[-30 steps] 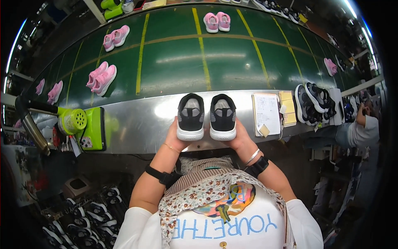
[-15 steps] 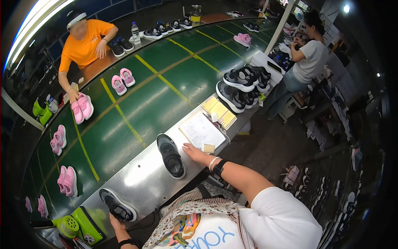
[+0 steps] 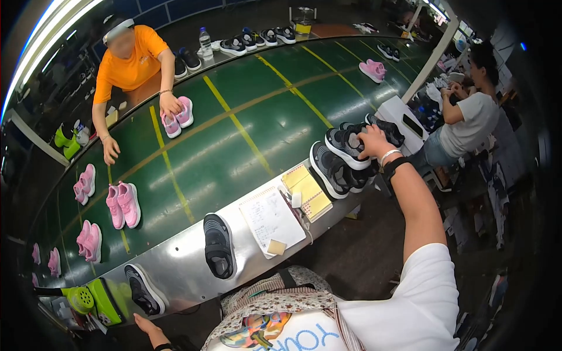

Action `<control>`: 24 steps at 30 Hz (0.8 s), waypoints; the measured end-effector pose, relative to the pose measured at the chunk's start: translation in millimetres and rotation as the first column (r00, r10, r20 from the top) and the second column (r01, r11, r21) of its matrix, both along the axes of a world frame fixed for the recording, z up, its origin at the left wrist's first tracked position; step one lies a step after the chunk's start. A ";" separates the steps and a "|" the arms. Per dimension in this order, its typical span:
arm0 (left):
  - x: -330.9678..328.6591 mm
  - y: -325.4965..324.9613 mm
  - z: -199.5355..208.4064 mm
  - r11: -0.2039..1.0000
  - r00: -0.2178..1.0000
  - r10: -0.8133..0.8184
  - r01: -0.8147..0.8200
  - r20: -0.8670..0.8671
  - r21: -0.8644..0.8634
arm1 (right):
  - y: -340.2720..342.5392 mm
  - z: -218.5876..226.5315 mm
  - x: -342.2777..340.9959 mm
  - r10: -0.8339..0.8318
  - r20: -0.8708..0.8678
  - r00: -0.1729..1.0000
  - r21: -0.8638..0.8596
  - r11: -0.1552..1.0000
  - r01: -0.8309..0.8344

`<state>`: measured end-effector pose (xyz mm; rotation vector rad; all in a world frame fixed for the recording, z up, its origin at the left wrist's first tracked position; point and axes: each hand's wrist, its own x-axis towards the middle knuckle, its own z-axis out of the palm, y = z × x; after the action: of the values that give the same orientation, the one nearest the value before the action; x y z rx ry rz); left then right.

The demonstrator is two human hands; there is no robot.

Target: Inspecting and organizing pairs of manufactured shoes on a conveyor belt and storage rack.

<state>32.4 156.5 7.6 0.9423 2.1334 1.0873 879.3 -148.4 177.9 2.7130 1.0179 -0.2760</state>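
My right hand has reached to the piled black sneakers at the right end of the metal ledge. Its fingers are curled over a top black sneaker with a white sole, at the shoe's opening. My left hand is low at the ledge's front edge, fingers stretched out and holding nothing. Just above it lies a single black sneaker, apart from the hand. Another black sneaker with a strap stands mid-ledge, between my two hands.
A notebook and a yellow pad lie on the metal ledge. Bright green equipment stands at its left end. Pink shoes sit on the green belt. Across it, a person in orange touches a pink pair.
My right hand has moved from beside the notebook to the sneaker pile. My left hand has come off the left sneaker. Across the belt, the person has let go of one pink pair.
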 end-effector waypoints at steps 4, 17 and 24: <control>22.9 -34.8 12.2 0.995 0.996 0.084 -0.084 -0.013 -0.058 | 2.1 -4.0 45.4 -0.063 -0.358 0.931 -0.247 0.969 -0.030; 44.9 -49.8 26.7 0.981 0.899 -0.160 0.192 -0.407 0.037 | 33.8 62.2 -39.3 0.067 -0.363 0.929 0.377 0.923 0.080; 96.9 -25.2 54.7 0.826 0.756 -0.316 0.516 -0.573 0.226 | 132.0 61.4 -262.7 0.754 -0.334 0.565 0.704 0.598 -0.382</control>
<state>129.2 131.2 62.3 1.9947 1.9493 1.0994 616.6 -16.4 239.3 2.4868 2.5263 -0.8810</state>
